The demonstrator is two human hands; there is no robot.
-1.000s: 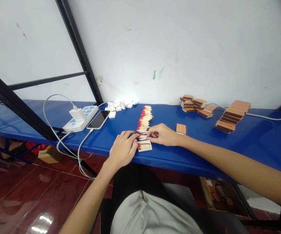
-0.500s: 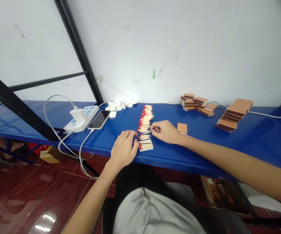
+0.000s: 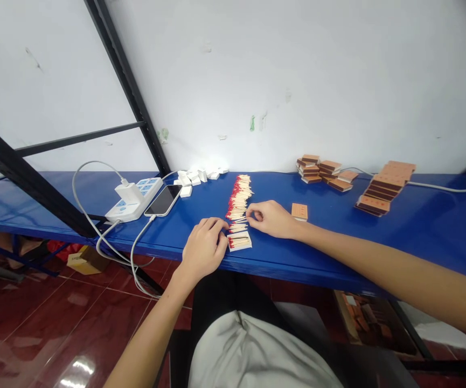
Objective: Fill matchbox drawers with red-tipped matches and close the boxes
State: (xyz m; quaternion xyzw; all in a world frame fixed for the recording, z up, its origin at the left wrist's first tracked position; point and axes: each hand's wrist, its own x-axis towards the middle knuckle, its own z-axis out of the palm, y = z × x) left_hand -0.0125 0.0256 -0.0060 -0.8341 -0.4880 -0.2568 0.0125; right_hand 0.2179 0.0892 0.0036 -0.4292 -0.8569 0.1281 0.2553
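Observation:
Red-headed matches (image 3: 238, 199) lie in a long row on the blue shelf, heads to the left. A small group of matches (image 3: 238, 227) sits apart at the row's near end. Just below it is a white matchbox tray (image 3: 245, 248) partly filled with matches. My left hand (image 3: 205, 245) rests beside the tray and the match heads, fingers bent and loosely apart, holding nothing visible. Across the row, my right hand (image 3: 271, 218) is curled, thumb and index finger closed at the stick ends of a few matches; its fingertips are partly hidden.
Behind my right hand lies an orange matchbox cover (image 3: 299, 210). More matchboxes are stacked at the back (image 3: 309, 168) and right (image 3: 386, 186). White trays (image 3: 192, 178) are piled at back left, near a phone (image 3: 163, 200), power strip (image 3: 136, 198) and cables. A black post (image 3: 130, 81) rises behind.
My right hand has shifted slightly toward the near matches. My left hand stays almost in place. The whole view has moved a little.

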